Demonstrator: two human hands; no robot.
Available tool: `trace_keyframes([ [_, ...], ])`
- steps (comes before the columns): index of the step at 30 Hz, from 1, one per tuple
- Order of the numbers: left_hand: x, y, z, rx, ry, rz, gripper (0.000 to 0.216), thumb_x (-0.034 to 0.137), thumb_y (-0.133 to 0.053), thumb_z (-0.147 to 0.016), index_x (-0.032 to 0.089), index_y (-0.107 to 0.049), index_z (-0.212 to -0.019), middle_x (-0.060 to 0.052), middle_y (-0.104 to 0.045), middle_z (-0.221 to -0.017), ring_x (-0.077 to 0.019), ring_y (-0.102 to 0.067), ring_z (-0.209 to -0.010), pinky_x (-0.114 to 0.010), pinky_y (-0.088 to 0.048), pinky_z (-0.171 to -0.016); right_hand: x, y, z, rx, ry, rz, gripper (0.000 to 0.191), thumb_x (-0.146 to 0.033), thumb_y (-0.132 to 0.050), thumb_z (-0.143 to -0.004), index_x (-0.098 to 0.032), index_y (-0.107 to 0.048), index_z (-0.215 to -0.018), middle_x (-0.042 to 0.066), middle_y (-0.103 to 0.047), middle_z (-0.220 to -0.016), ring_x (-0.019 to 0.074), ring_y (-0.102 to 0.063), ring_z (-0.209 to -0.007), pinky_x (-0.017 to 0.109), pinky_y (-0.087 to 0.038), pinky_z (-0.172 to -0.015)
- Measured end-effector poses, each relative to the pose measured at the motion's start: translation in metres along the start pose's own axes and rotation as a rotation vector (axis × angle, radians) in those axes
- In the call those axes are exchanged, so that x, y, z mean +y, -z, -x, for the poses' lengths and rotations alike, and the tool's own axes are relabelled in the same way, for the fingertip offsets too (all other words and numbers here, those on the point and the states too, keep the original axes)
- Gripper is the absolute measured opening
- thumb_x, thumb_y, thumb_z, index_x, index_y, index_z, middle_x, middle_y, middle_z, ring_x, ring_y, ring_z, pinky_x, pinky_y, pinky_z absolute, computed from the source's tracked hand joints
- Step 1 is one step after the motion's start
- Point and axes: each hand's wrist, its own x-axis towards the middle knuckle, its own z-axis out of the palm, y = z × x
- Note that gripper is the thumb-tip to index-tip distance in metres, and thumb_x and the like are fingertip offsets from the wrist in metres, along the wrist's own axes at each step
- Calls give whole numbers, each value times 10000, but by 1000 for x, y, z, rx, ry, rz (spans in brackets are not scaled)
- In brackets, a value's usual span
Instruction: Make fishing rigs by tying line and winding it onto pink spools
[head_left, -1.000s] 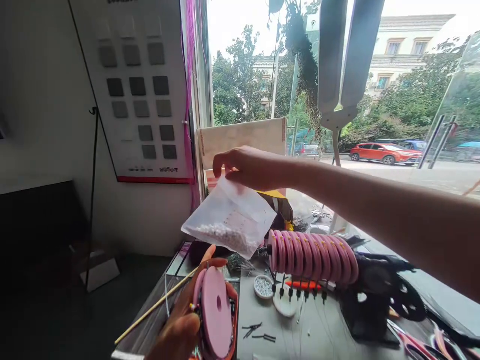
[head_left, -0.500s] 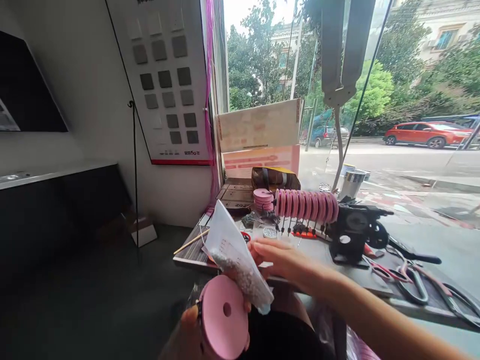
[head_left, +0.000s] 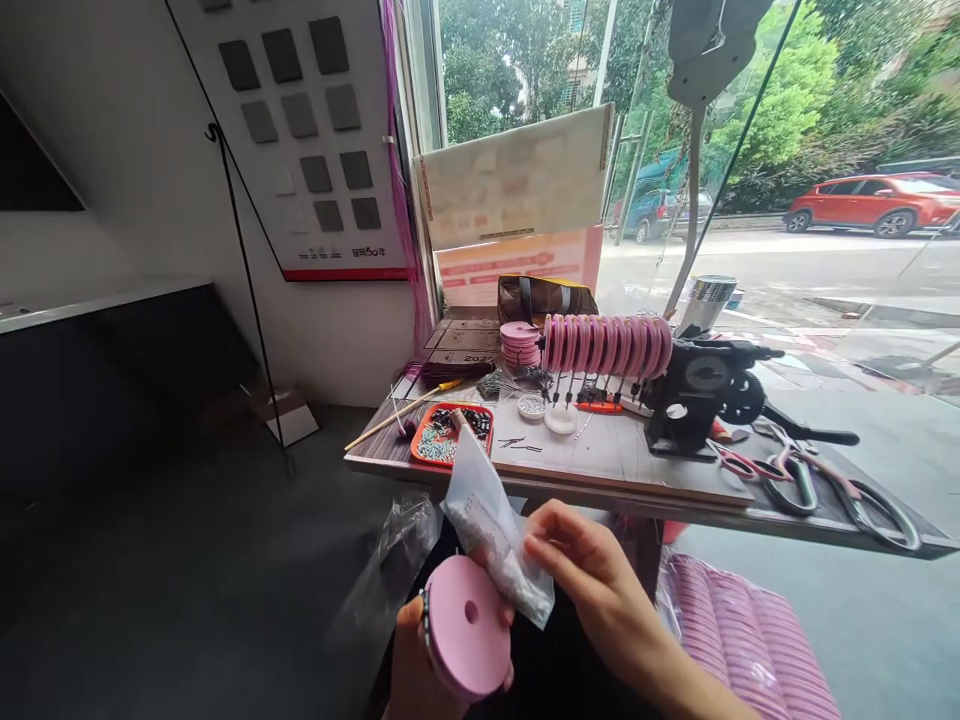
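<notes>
Head view — left hand [head_left: 417, 655] curled round pink spool [head_left: 466, 645], right hand [head_left: 592, 570] pinching white bag [head_left: 487, 515] — poster [head_left: 319, 140] reading "50".

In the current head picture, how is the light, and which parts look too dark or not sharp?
Head view: daylight through the window is bright and hazy; the floor at picture left lies in deep shade; the right hand looks slightly soft; the printing on the white bag is too blurred to read.
</notes>
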Motion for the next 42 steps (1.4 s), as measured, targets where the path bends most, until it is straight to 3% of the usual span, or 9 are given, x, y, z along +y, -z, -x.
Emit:
trace_keyframes([
  [5,-2,21,5,35,142,-52,674,635,-591,-633,199,-571,-1146,-84,-642,-780,-195,-604,-589,-255,-466,-485,3,25,-2,52,10,65,322,-476,-612,-761,-182,-512,-676,-15,-471,-616,110,-401,-561,231,-320,-527],
  [7,10,31,12,32,234,-126,714,606,-639,-603,204,-544,-1186,-85,-653,-807,-152,-584,-515,-221,-449,-448,-4,45,-7,7,-62,21,331,-484,-620,-751,-179,-512,-685,-19,-469,-605,96,-386,-528,219,-299,-494],
  [10,37,35,14,-13,214,-252,766,591,-675,-564,239,-508,-1223,-67,-660,-868,-146,-592,-542,-210,-459,-459,-14,70,-14,-108,-193,-80,342,-470,-650,-726,-169,-493,-681,-26,-464,-594,77,-381,-495,202,-273,-467],
  [14,61,21,-1,-162,274,-265,771,575,-698,-537,231,-506,-1199,-90,-641,-949,-170,-614,-611,-231,-491,-506,-14,81,-19,-214,-303,-186,301,-404,-649,-744,-168,-470,-694,-35,-477,-624,63,-395,-486,185,-271,-455],
  [22,48,-13,-21,-228,466,-146,701,565,-693,-533,184,-545,-1102,-111,-645,-843,-174,-606,-543,-207,-445,-421,0,73,-19,-157,-386,-190,313,-407,-654,-732,-175,-445,-707,-42,-511,-647,50,-396,-464,171,-283,-428],
  [28,43,-14,-16,-135,453,-223,822,519,-769,-474,170,-507,-1170,-119,-651,-850,-140,-563,-574,-176,-376,-462,4,75,-16,34,-174,171,365,-499,-568,-768,-175,-436,-664,-62,-369,-545,59,-292,-462,189,-224,-417],
  [32,40,-13,-8,-182,489,-223,836,527,-774,-452,185,-481,-1156,-106,-626,-876,-110,-513,-564,-172,-333,-476,10,71,-8,189,30,417,334,-459,-517,-805,-172,-451,-646,-48,-352,-570,80,-291,-513,209,-241,-455],
  [38,30,-16,-5,-106,458,-170,804,515,-770,-426,165,-508,-1100,-98,-620,-808,-83,-459,-521,-159,-297,-452,27,67,-2,406,108,535,293,-405,-501,-809,-167,-502,-637,-28,-422,-579,106,-359,-555,221,-295,-509],
  [42,24,-11,-3,-79,466,-147,787,508,-765,-426,153,-514,-1082,-96,-628,-788,-81,-460,-515,-156,-299,-448,35,69,-3,422,107,524,298,-412,-497,-804,-164,-502,-638,-26,-408,-571,107,-353,-551,221,-295,-501],
])
